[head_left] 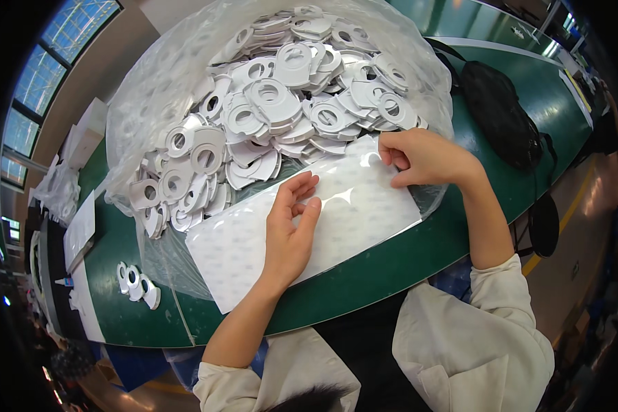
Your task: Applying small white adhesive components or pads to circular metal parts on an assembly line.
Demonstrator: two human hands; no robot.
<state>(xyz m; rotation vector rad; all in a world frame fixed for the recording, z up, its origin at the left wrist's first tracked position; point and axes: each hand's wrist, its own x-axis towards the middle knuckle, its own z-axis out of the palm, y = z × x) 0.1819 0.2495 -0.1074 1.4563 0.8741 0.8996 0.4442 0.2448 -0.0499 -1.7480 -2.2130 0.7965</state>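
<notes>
A glossy white sheet (pixel 364 220) with rows of faint pale marks lies slanted across the near side of the table, in front of a heap of white plastic parts (pixel 275 99). These flat parts have rounded ends and a round hole. My left hand (pixel 290 230) rests over the sheet's left half, fingers loosely bent and thumb apart, with nothing seen in it. Over the far right corner of the sheet, my right hand (pixel 422 158) has its fingers curled in. Whatever its fingertips hold, if anything, is too hidden to make out.
A clear plastic bag (pixel 147 89) spreads under and around the heap. Several loose white parts (pixel 139 285) lie at the left on the green table (pixel 364 292). A black pouch (pixel 501 113) with straps sits at the right. White papers (pixel 81 237) lie at the left edge.
</notes>
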